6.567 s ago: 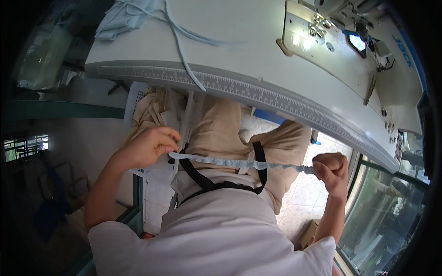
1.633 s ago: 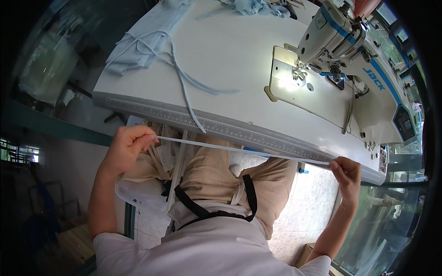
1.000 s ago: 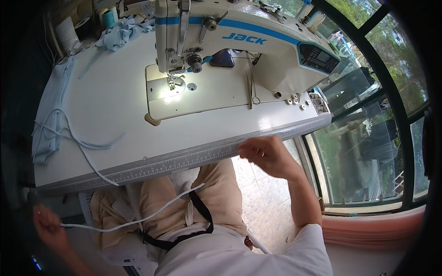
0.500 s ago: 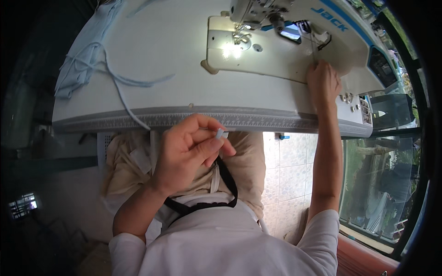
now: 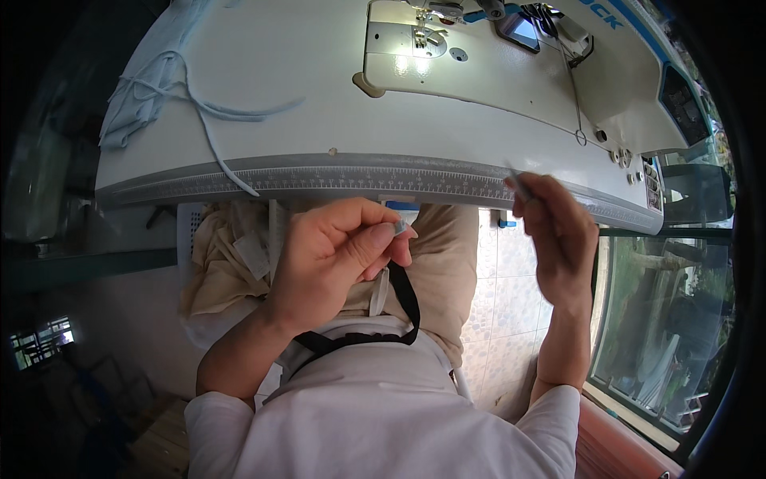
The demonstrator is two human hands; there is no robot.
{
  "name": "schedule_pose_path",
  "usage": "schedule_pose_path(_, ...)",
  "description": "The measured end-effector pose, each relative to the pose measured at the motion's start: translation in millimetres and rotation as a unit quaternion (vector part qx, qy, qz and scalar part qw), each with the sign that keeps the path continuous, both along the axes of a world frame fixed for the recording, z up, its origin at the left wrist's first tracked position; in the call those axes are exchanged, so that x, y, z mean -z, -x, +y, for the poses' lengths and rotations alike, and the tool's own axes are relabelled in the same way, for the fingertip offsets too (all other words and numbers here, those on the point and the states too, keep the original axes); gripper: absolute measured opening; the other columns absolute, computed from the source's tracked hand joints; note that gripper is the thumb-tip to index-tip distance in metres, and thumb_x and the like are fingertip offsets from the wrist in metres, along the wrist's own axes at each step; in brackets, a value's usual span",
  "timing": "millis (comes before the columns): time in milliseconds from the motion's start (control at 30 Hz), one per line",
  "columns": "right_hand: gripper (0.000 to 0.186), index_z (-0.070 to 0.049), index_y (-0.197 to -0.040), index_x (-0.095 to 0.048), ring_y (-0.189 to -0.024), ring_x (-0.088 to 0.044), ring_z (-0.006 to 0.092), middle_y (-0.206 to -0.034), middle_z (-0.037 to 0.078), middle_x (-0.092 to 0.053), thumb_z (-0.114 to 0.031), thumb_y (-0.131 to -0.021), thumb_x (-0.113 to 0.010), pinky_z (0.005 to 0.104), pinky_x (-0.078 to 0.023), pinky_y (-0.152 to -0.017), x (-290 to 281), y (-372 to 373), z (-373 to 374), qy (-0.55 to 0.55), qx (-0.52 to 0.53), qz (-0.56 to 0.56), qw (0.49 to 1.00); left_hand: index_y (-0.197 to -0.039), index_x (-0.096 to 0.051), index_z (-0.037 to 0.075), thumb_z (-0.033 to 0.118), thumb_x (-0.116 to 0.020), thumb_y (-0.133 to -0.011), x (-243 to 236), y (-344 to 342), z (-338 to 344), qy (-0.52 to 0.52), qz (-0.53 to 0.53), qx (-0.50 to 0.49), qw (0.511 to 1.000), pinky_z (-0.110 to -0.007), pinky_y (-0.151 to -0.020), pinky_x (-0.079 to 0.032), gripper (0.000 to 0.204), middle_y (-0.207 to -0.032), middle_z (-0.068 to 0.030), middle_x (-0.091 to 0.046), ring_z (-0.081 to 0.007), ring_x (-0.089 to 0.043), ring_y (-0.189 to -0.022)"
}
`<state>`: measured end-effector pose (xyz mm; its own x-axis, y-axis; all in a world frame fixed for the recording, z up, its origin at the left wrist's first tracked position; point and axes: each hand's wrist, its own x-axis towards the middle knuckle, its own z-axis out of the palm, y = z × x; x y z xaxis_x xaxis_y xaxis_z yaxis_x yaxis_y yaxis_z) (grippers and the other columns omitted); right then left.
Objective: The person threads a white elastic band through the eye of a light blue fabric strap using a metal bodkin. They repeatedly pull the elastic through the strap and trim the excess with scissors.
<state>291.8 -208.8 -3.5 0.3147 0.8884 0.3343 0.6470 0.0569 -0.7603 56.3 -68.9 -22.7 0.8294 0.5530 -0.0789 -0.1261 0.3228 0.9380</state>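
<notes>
In front of the table edge, my left hand (image 5: 335, 259) is closed, with thumb and forefinger pinching a small piece of light blue fabric (image 5: 400, 227). Most of that piece is hidden by the fingers. My right hand (image 5: 558, 231), slightly blurred, is raised at the front edge on the right. Its fingers are closed around a small pointed metal tool (image 5: 520, 188), whose tip points up and left; its exact kind is hard to make out. The two hands are apart.
A sewing machine (image 5: 630, 88) with a lit needle plate (image 5: 399, 68) stands behind. A thin rod with a ring end (image 5: 578, 112) lies near bobbins (image 5: 622, 156). Light blue fabric (image 5: 144, 104) and a narrow strip (image 5: 211, 136) lie left. A ruler (image 5: 343, 177) lines the edge.
My right hand has come back from beside the machine to the table's front edge and now holds the pointed tool. My left hand keeps its pinch. The view has shifted slightly.
</notes>
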Motion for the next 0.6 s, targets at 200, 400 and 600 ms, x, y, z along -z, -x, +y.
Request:
schedule_pose_path(200,0.027,0.0,-0.103,-0.073,-0.06,-0.061,0.018,-0.074,0.008,-0.063,0.002,-0.076,-0.077,0.0293,-0.045,-0.051,9.5,44.2,-6.3,-0.03,-0.055,-0.026,0.998,-0.106,-0.066,-0.006,0.006,-0.056,-0.1,-1.1,-4.0,-3.9,-0.098,0.055,0.0,0.994,-0.019,-0.058,-0.041,0.017,-0.084,-0.0106,-0.069,-0.0063,-0.05,-0.064)
schedule_pose_path(400,0.025,-0.001,-0.093,-0.073,-0.053,-0.06,0.018,-0.066,0.006,-0.062,0.004,-0.07,-0.08,0.0286,-0.043,-0.045,8.4,43.4,-2.3,-0.084,-0.026,-0.12,0.989,-0.106,-0.068,-0.005,0.006,-0.059,-0.099,3.0,-1.9,-6.9,-0.088,0.059,-0.012,0.994,-0.019,-0.057,-0.041,0.016,-0.085,-0.0102,-0.07,-0.005,-0.05,-0.063)
schedule_pose_path(600,0.022,-0.001,-0.089,-0.073,-0.051,-0.059,0.0176,-0.065,0.006,-0.062,0.004,-0.069,-0.08,0.0285,-0.042,-0.044,8.2,44.9,1.3,-0.088,-0.033,-0.139,0.986,-0.107,-0.068,-0.004,0.004,-0.061,-0.098,4.4,1.6,-7.8,-0.103,0.07,-0.031,0.992,-0.018,-0.057,-0.04,0.014,-0.085,-0.0087,-0.071,-0.0044,-0.049,-0.063)
